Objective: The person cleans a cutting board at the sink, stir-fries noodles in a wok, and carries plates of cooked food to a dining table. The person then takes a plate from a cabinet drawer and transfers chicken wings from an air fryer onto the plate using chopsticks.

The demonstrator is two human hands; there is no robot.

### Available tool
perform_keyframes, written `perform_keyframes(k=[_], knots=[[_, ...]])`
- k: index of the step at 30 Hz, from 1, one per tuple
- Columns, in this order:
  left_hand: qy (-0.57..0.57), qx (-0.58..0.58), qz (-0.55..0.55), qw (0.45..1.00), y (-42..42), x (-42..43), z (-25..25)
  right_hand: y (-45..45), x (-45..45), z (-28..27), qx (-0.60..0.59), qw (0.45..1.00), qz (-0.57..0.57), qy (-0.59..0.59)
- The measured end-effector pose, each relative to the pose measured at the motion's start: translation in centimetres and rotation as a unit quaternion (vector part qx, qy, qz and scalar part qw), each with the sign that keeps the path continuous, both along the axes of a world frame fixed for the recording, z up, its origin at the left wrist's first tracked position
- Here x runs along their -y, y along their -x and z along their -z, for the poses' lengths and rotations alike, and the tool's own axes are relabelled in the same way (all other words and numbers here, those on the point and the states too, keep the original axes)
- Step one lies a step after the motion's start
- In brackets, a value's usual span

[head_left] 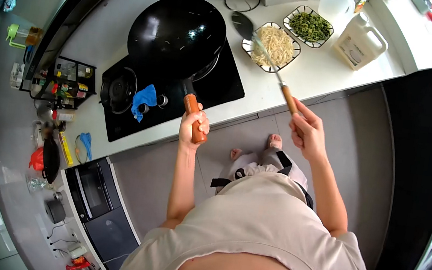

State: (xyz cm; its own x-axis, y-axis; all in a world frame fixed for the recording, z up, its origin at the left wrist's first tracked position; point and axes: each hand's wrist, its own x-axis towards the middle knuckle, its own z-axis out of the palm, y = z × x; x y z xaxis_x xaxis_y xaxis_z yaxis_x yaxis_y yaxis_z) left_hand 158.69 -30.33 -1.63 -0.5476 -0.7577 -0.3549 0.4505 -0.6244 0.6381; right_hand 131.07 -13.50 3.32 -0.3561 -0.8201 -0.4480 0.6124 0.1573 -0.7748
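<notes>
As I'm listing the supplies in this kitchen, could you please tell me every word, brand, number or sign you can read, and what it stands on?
None can be read.
Plastic jug: label print too blurred.
Small jars: any print is too small.
Yellow box: too small to read.
Wok and ladle: no lettering visible.

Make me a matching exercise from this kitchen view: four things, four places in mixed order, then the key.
Things:
1. Wok
2. Long-handled utensil
3. Pale strands
4. Chopped greens

Places:
A. Beside the white jug
B. Gripped by its handle in the left hand
C. Between the cooktop and the other food
D. Held in the right hand

Right pairs: 1-B, 2-D, 3-C, 4-A.
</notes>
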Motion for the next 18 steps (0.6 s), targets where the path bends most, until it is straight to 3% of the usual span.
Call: perform_keyframes(k=[6,18], knots=[[-0.035,-0.046,-0.015,0.998,-1.8,0.9,1.8,0.2,-1.8,3.6,-0.04,0.996,-0.001,-0.082],[-0.067,-0.095,0.016,0.993,-1.7,2.1,3.0,-0.3,0.4,7.3,-0.204,0.975,0.004,-0.088]])
